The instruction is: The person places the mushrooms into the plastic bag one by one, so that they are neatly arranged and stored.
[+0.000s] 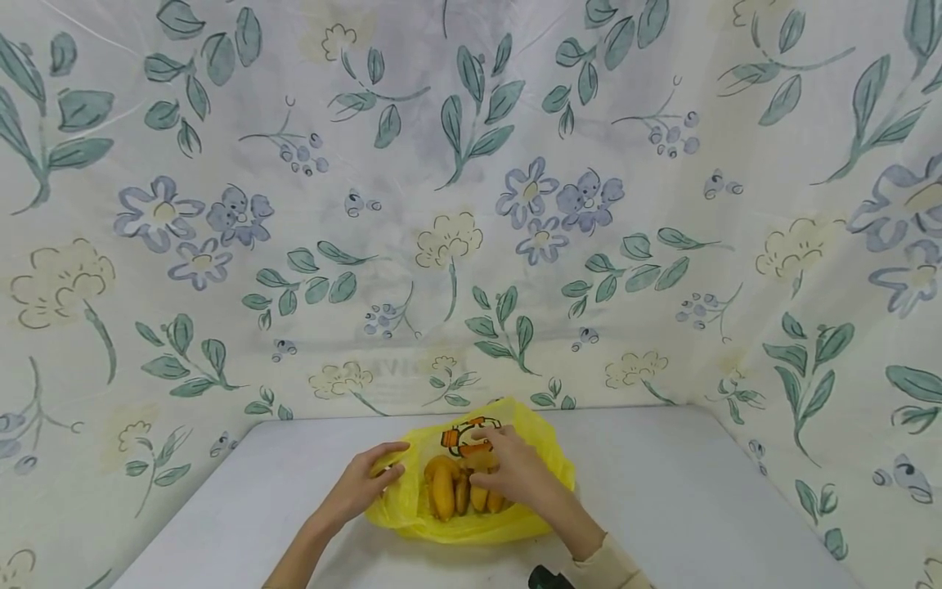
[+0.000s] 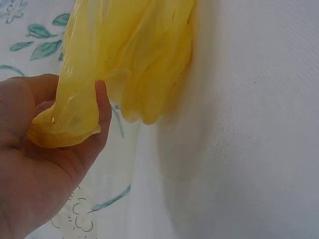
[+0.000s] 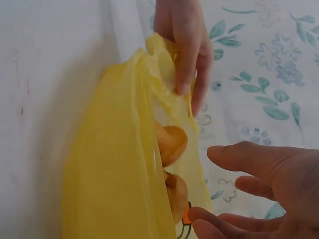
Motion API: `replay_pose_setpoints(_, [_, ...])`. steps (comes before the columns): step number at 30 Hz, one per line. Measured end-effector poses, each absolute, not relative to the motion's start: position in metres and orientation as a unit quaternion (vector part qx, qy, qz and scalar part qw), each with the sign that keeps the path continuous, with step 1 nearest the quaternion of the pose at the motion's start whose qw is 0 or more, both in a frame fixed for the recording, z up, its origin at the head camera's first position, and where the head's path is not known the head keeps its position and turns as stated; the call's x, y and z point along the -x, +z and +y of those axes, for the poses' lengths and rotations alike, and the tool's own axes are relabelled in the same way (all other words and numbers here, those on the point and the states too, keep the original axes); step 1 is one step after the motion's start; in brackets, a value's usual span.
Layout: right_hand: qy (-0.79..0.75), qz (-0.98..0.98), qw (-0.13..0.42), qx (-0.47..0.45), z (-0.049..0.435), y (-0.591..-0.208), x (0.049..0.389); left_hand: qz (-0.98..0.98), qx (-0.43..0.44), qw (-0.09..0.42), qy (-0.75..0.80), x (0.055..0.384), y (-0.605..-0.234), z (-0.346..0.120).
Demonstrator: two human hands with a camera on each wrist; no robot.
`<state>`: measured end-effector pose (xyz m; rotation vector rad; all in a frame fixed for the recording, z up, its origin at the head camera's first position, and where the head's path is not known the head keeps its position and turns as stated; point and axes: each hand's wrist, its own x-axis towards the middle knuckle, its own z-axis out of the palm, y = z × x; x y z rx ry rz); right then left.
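Note:
A thin yellow plastic bag (image 1: 412, 532) lies on the table with its mouth spread. Several elongated, rounded yellow-brown fruits (image 1: 443, 489), banana-like in shape, lie side by side inside it. My left hand (image 1: 365, 481) is at the bag's left edge; in the left wrist view its thumb and fingers curl round a fold of the plastic. Over the right part of the opening is my right hand (image 1: 518, 468), its fingers spread and partly covering the fruits. In the right wrist view, the right hand (image 3: 264, 189) holds nothing, and its fingertips are close to the bag's rim.
The white table (image 1: 648, 483) extends to both sides of the bag. Behind it hangs a floral curtain (image 1: 471, 204), which also runs along the sides. An orange and black print (image 1: 452, 439) shows on the bag. A dark object (image 1: 548, 577) is by the right forearm.

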<state>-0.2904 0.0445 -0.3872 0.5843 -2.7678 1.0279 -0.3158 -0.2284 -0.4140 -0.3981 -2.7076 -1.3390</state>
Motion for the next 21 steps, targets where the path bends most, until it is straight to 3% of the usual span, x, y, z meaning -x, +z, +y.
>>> replay_pose_setpoints(21, [0.309,-0.925,0.143,-0.168,0.118,-0.378,0.291,-0.917,0.159,0.076,-0.357,0.308,-0.399,-0.222])
